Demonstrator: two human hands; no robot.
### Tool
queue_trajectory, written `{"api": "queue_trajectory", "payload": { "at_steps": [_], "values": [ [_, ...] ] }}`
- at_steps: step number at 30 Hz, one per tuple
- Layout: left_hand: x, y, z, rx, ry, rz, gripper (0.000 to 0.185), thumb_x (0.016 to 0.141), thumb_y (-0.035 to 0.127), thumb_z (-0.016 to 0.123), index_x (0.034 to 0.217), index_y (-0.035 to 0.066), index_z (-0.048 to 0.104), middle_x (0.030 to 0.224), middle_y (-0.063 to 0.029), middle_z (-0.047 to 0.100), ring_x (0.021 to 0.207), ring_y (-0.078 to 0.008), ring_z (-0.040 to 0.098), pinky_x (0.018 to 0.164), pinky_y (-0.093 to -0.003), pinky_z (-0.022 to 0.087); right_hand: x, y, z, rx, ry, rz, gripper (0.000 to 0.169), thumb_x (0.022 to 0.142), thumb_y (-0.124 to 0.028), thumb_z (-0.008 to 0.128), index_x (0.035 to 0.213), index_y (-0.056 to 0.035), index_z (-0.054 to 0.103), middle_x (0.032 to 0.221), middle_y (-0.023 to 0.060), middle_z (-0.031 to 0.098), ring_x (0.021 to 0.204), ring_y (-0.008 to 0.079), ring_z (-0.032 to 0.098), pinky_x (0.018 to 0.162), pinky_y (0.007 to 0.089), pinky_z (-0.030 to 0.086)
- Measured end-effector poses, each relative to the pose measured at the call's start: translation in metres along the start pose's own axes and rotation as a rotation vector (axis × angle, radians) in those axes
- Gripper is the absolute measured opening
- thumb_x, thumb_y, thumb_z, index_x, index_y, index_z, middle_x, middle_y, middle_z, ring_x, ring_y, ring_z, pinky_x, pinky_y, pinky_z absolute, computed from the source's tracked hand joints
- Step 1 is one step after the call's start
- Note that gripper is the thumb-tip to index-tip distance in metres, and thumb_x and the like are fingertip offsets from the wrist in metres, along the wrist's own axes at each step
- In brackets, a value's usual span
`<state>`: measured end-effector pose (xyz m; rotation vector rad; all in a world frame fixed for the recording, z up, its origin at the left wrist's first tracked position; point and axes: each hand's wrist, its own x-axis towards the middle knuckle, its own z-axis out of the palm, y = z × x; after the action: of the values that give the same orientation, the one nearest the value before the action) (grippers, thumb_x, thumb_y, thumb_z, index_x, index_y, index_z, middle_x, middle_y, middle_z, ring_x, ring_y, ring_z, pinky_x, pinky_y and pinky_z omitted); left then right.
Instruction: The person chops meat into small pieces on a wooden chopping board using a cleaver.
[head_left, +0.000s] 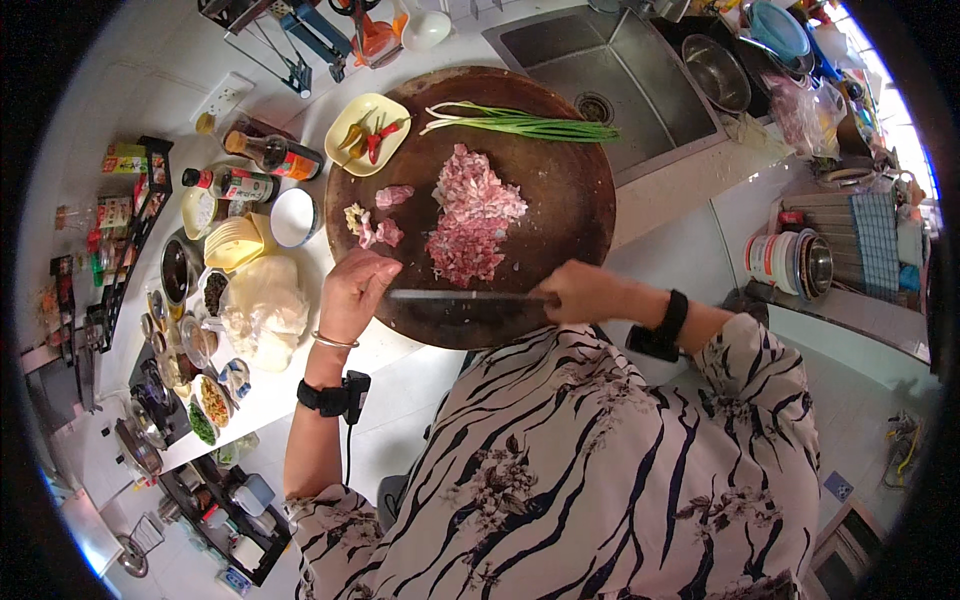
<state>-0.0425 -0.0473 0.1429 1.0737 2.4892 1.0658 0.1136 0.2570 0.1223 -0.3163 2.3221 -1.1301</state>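
My right hand (585, 292) grips a knife by its handle. Its blade (465, 295), slightly blurred, reaches left across the near part of a round wooden chopping board (570, 217). By the blade's far end, my left hand (360, 289) hovers over the board's left edge with fingers curled; whether it holds anything is hidden. Beyond the blade lies a heap of finely chopped raw meat (480, 202). Larger meat pieces (394, 196) and a small pale chopped heap (352, 217) are at the board's left. Spring onions (517, 124) lie across the far side.
A pale yellow dish (337, 124) with red and greenish peppers overlaps the board's far left edge. Sauce bottles (281, 154), a white bowl (294, 217) and a plastic bag (266, 300) stand left. A steel sink (652, 97) is at the far right.
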Motion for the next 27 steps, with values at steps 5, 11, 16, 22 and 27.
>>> {"api": "queue_trajectory", "payload": {
  "at_steps": [5,11,16,22,27],
  "values": [
    [-0.006,-0.001,0.014,0.047,0.300,-0.130,0.015,0.091,0.015,0.062,0.093,0.001,0.067,0.085,-0.0108,0.065,0.075,-0.0196,0.061,0.068,-0.0287,0.048,0.004,0.022,-0.043,-0.087,0.151,0.108,0.015,0.078,-0.008,0.058,0.086,0.0034,0.062,0.066,0.0207,0.055,0.056,0.0328,0.055,0.055,0.0381,0.044],
    [-0.018,-0.008,0.071,-0.053,0.278,-0.142,0.012,0.086,0.009,0.066,0.097,0.005,0.065,0.090,-0.0082,0.065,0.074,-0.0165,0.062,0.065,-0.0283,0.050,-0.017,0.002,-0.063,0.059,0.368,0.181,0.022,0.081,-0.013,0.061,0.074,0.0051,0.052,0.057,0.0175,0.048,0.049,0.0235,0.039,0.050,0.0365,0.037],
    [0.020,0.027,0.112,0.105,0.298,-0.082,0.025,0.081,0.009,0.068,0.105,0.006,0.063,0.100,-0.0116,0.061,0.083,-0.0307,0.062,0.072,-0.0358,0.051,-0.026,0.008,-0.062,0.061,0.453,0.220,0.025,0.082,-0.017,0.062,0.072,0.0040,0.052,0.056,0.0172,0.047,0.048,0.0227,0.039,0.050,0.0375,0.037],
    [0.060,0.013,0.116,0.287,0.171,0.062,0.023,0.079,0.007,0.067,0.102,0.005,0.065,0.100,-0.0130,0.065,0.088,-0.0322,0.063,0.078,-0.0378,0.052,-0.030,0.020,-0.050,0.159,0.528,0.216,0.027,0.084,-0.016,0.064,0.071,0.0022,0.050,0.052,0.0042,0.042,0.046,0.0092,0.039,0.043,0.0305,0.034],
    [0.073,0.049,0.068,-0.014,0.189,-0.117,0.021,0.082,0.002,0.063,0.102,0.005,0.067,0.096,-0.0132,0.069,0.088,-0.0274,0.067,0.076,-0.0334,0.053,-0.045,0.019,-0.040,0.337,0.558,0.216,0.030,0.086,-0.019,0.063,0.068,-0.0012,0.047,0.050,0.0001,0.044,0.040,0.0080,0.044,0.039,0.0279,0.036]
  ]
}}
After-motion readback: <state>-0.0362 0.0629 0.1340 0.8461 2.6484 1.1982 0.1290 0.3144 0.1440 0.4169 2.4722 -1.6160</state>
